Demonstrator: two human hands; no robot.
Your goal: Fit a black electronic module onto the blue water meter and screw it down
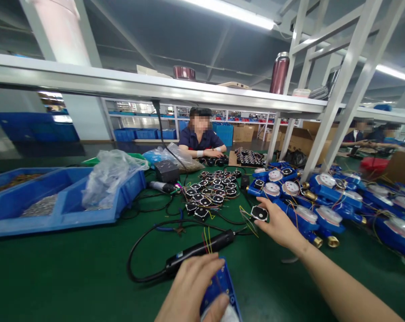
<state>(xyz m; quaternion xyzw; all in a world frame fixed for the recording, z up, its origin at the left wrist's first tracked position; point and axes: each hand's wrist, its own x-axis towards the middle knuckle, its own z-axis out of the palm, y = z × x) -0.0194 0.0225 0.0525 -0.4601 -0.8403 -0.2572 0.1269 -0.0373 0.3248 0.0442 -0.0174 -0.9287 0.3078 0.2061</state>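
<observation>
My left hand (192, 290) grips a blue water meter body (220, 286) at the bottom edge, coloured wires rising from it. My right hand (278, 223) reaches forward over the green table (71, 273) and pinches a small black-and-white module (259, 213) with thin wires trailing from it. A black electric screwdriver (202, 248) with a looping cable lies between my hands. Farther off, several more black modules (211, 190) sit grouped on the table.
Many blue water meters (323, 201) with brass ends crowd the right side. Blue bins (64, 201) and a clear plastic bag (108, 176) stand at left. A small black box (166, 171) sits mid-table. A person (201, 136) sits opposite; others work at far right. A shelf (155, 87) runs overhead.
</observation>
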